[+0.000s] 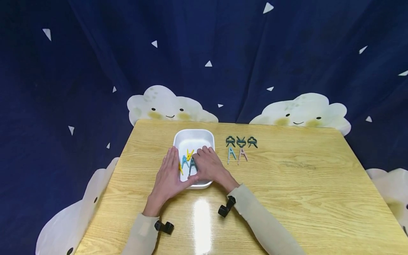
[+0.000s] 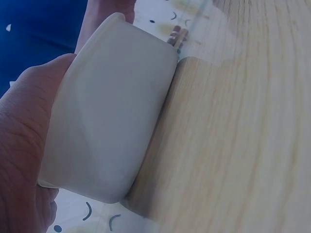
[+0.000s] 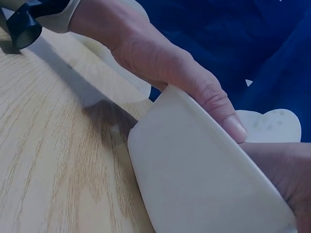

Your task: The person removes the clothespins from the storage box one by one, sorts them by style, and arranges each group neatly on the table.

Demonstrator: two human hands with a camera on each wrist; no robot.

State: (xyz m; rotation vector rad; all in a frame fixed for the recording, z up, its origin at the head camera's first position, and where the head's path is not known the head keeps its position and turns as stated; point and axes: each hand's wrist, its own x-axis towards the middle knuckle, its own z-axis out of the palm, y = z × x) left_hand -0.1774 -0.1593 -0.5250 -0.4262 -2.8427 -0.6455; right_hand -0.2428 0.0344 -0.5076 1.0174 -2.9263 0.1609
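Note:
A white plastic bin (image 1: pixel 195 131) holds several clothespins: a yellow clothespin (image 1: pixel 190 154), another yellow clothespin (image 1: pixel 180 169) by the left wall, a blue clothespin (image 1: pixel 185 161) and a dark clothespin (image 1: pixel 192 165). My left hand (image 1: pixel 168 177) lies along the bin's left side with straight fingers, its thumb stretched across the near rim. Reaching over the right side, my right hand (image 1: pixel 208 165) has bent fingers inside, right at the dark clothespin; I cannot tell whether they grip it. In the right wrist view, the right thumb (image 3: pixel 226 116) lies at the rim.
Right of the bin, a row of dark cloud-shaped clips (image 1: pixel 241 142) lies on the wooden table (image 1: pixel 302 184). Below it are a light blue clothespin (image 1: pixel 231 154) and a pink clothespin (image 1: pixel 242 156). A dark blue curtain (image 1: pixel 204 42) hangs behind the table's far edge.

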